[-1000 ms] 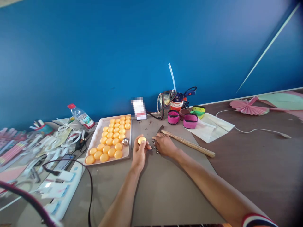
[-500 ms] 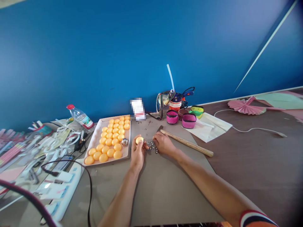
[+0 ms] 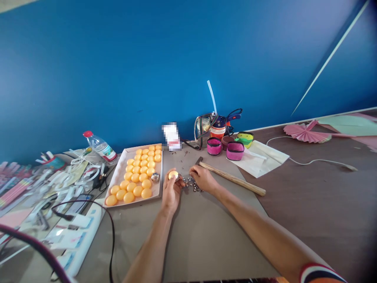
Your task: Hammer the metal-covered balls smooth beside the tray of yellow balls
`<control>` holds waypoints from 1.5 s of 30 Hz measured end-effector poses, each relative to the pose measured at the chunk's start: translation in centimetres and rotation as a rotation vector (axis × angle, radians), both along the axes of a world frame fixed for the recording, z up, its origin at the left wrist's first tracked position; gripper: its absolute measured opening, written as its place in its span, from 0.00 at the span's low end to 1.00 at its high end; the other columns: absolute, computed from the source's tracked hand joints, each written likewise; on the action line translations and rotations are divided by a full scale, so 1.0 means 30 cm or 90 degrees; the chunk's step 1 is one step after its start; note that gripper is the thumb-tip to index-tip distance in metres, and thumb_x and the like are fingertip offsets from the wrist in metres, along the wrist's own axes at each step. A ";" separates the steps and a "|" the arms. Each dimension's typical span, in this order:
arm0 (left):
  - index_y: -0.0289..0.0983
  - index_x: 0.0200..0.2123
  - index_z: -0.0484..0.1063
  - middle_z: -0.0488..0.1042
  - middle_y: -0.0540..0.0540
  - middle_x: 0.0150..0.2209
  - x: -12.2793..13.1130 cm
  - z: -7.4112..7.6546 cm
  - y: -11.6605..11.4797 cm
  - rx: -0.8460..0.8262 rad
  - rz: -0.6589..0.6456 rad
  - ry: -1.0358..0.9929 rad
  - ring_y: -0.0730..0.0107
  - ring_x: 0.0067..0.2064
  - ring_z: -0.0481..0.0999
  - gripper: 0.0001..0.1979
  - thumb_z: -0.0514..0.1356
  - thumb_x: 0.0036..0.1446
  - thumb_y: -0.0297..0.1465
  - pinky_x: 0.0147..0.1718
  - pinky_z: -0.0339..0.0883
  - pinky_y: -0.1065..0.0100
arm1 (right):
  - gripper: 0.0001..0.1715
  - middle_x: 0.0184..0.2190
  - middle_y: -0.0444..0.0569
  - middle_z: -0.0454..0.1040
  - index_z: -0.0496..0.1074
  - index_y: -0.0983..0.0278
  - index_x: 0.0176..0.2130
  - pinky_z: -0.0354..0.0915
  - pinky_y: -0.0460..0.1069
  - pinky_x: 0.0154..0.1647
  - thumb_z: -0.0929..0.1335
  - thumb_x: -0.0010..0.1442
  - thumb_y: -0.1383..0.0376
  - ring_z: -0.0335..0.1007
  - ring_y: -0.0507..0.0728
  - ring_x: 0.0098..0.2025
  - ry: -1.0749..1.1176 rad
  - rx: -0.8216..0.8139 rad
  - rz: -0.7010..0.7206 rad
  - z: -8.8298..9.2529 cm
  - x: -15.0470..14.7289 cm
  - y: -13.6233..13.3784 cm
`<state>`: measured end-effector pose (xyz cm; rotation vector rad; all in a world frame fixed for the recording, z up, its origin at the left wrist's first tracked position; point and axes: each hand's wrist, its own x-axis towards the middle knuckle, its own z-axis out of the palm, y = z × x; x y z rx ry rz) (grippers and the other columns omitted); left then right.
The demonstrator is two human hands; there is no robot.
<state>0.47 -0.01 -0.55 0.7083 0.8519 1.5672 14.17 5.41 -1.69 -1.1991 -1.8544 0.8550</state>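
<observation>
My left hand [image 3: 171, 190] is closed round a small yellow ball [image 3: 173, 174], held upright just right of the tray. My right hand [image 3: 203, 179] rests on the table with its fingers curled over a cluster of small steel balls [image 3: 190, 181]; whether it grips one is hidden. The two hands are a few centimetres apart. A shallow tray [image 3: 118, 173] to the left carries several rows of yellow balls [image 3: 138, 177] and one shiny metal ball [image 3: 155, 177] at its right edge.
A wooden-handled hammer [image 3: 232, 179] lies just behind my right hand. Pink and green tape rolls [image 3: 235, 150], a cup with a glue gun [image 3: 219, 127], white paper [image 3: 265, 157], a white cable [image 3: 318, 161], a water bottle [image 3: 100, 146] and a power strip [image 3: 82, 232] surround the work area.
My right hand has shifted slightly left and up over the steel balls. My left hand with the yellow ball has barely moved.
</observation>
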 end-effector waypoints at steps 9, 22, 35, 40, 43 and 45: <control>0.39 0.43 0.66 0.70 0.50 0.29 -0.008 -0.003 0.001 0.013 -0.035 -0.035 0.75 0.25 0.69 0.13 0.57 0.54 0.35 0.31 0.65 0.68 | 0.09 0.17 0.39 0.64 0.67 0.64 0.26 0.53 0.44 0.22 0.65 0.51 0.60 0.56 0.47 0.19 0.265 -0.207 0.066 0.023 -0.005 0.001; 0.37 0.43 0.67 0.71 0.50 0.28 0.006 0.004 -0.005 0.007 -0.057 -0.027 0.71 0.26 0.71 0.15 0.57 0.52 0.36 0.29 0.65 0.67 | 0.10 0.18 0.37 0.64 0.67 0.65 0.27 0.54 0.44 0.21 0.70 0.44 0.62 0.55 0.45 0.18 0.478 -0.314 0.166 0.073 -0.032 -0.043; 0.38 0.43 0.66 0.72 0.49 0.29 0.019 -0.003 -0.007 -0.004 -0.052 0.023 0.68 0.29 0.72 0.16 0.56 0.53 0.39 0.31 0.65 0.64 | 0.10 0.18 0.38 0.63 0.65 0.65 0.27 0.56 0.45 0.25 0.68 0.45 0.61 0.58 0.47 0.22 0.423 -0.321 0.188 0.066 -0.050 -0.056; 0.39 0.43 0.66 0.72 0.48 0.31 0.018 -0.016 -0.009 0.001 -0.046 0.053 0.68 0.30 0.72 0.15 0.54 0.55 0.39 0.31 0.65 0.65 | 0.07 0.17 0.37 0.62 0.65 0.64 0.25 0.56 0.44 0.24 0.67 0.46 0.63 0.57 0.47 0.21 0.384 -0.314 0.188 0.079 -0.043 -0.057; 0.39 0.43 0.65 0.72 0.48 0.31 0.015 -0.031 -0.010 0.004 -0.039 0.080 0.68 0.31 0.71 0.14 0.53 0.56 0.39 0.31 0.64 0.66 | 0.06 0.15 0.37 0.62 0.65 0.64 0.25 0.55 0.44 0.24 0.66 0.46 0.64 0.58 0.47 0.20 0.354 -0.311 0.188 0.087 -0.038 -0.059; 0.38 0.42 0.65 0.72 0.48 0.30 0.013 -0.039 -0.012 0.010 -0.036 0.099 0.68 0.31 0.71 0.13 0.52 0.56 0.38 0.31 0.64 0.67 | 0.05 0.15 0.37 0.62 0.65 0.64 0.25 0.55 0.44 0.23 0.66 0.46 0.65 0.58 0.47 0.20 0.346 -0.316 0.189 0.090 -0.036 -0.059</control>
